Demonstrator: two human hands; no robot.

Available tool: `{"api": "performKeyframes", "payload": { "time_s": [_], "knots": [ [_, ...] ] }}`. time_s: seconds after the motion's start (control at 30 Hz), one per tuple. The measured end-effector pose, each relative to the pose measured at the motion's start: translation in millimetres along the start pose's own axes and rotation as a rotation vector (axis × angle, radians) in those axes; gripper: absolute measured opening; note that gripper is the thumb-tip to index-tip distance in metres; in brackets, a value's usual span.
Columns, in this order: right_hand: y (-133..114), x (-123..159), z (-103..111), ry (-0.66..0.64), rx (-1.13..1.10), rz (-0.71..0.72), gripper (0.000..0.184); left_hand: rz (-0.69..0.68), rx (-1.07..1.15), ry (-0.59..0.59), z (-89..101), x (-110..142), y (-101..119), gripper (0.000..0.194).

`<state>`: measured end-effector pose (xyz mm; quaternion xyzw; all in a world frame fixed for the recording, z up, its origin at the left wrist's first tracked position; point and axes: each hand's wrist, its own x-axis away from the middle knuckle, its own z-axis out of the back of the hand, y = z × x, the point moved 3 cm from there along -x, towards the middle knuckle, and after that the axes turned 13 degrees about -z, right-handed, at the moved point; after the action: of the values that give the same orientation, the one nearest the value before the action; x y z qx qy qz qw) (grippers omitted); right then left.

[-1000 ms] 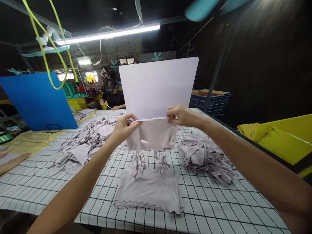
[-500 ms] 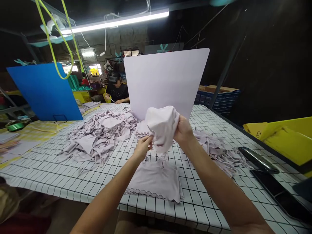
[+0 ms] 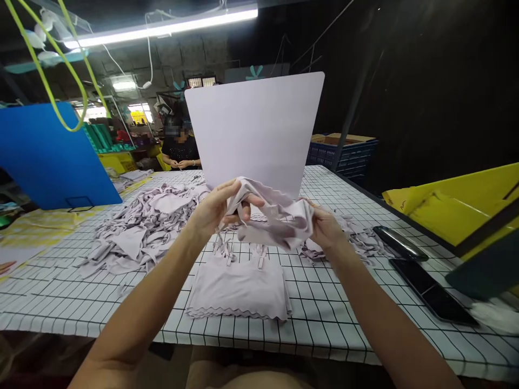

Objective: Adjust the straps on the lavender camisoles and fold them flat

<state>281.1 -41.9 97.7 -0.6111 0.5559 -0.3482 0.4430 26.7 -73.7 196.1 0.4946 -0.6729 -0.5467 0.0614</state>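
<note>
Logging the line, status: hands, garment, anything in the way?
Left hand and right hand both gripping garment. Garment bunched, held off the table. Folded stack nearer, white board standing beyond.

I am in a small garment workshop, a working room rather than a home. A broad table under white cloth with a black grid (image 3: 320,302) carries a loose heap of pale lilac garments (image 3: 154,221) and a neat stack of lilac pieces with scalloped hems (image 3: 239,292), many alike, as goods made in quantity are. Across from me a person in a black top (image 3: 182,154) sits handling something small. A long white tube light (image 3: 170,29) hangs over us, a bare grey wall (image 3: 194,62) stands behind, and dark blue plastic crates (image 3: 360,154) are stacked beyond the table.
</note>
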Motion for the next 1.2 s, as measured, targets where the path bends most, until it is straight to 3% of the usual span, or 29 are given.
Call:
{"api": "performKeyframes", "payload": {
  "time_s": [0.07,0.13,0.17,0.23,0.33,0.4,0.5,0.57,0.63,0.73,0.87,1.0,1.1,1.2],
  "knots": [
    [-4.0,13.7,1.1,0.121,0.024,0.079,0.028,0.066,-0.043,-0.026,-9.0,-13.8,-2.2,0.023],
    [-11.7,33.5,-5.6,0.24,0.063,0.274,0.018,0.145,-0.074,-0.063,-17.7,-24.9,-10.5,0.023],
    [-15.5,44.1,-12.4,0.252,0.089,0.378,0.01,0.177,-0.083,-0.081,-22.0,-29.4,-15.9,0.022],
    [-18.5,59.9,-32.5,0.103,0.172,0.448,0.007,0.236,-0.092,-0.121,-31.6,-35.6,-27.5,0.021],
    [-9.0,67.6,-63.2,-0.284,0.262,0.279,0.028,0.31,-0.105,-0.193,-48.0,-38.9,-41.8,0.022],
    [0.5,64.5,-73.8,-0.404,0.2,0.144,0.036,0.36,-0.129,-0.23,-55.7,-38.3,-45.8,0.022],
    [6.2,55.3,-71.6,-0.245,0.031,0.101,0.029,0.368,-0.215,-0.182,-53.3,-38.2,-40.3,0.017],
    [2.2,53.3,-62.5,-0.074,-0.042,0.173,0.024,0.311,-0.289,-0.068,-44.0,-39.3,-31.1,0.014],
    [-4.8,55.4,-53.5,0.006,-0.108,0.242,0.02,0.245,-0.355,0.067,-34.1,-38.7,-23.1,0.015],
    [-9.7,60.4,-48.7,-0.058,-0.166,0.2,0.024,0.206,-0.372,0.169,-28.6,-33.3,-22.3,0.018],
    [5.0,63.5,-62.9,-0.178,-0.032,0.008,0.039,0.233,-0.321,0.05,-37.6,-23.4,-34.4,0.022],
    [21.5,58.5,-75.4,-0.133,-0.088,-0.071,0.037,0.267,-0.293,-0.034,-40.5,-15.3,-34.6,0.027],
    [19.5,59.0,-72.9,-0.104,-0.221,-0.004,0.033,0.208,-0.301,0.063,-28.7,-10.7,-23.7,0.024],
    [8.9,72.5,-59.1,-0.097,-0.297,0.061,0.027,0.144,-0.36,0.261,-5.2,-4.3,-11.8,0.018]
  ]
}}
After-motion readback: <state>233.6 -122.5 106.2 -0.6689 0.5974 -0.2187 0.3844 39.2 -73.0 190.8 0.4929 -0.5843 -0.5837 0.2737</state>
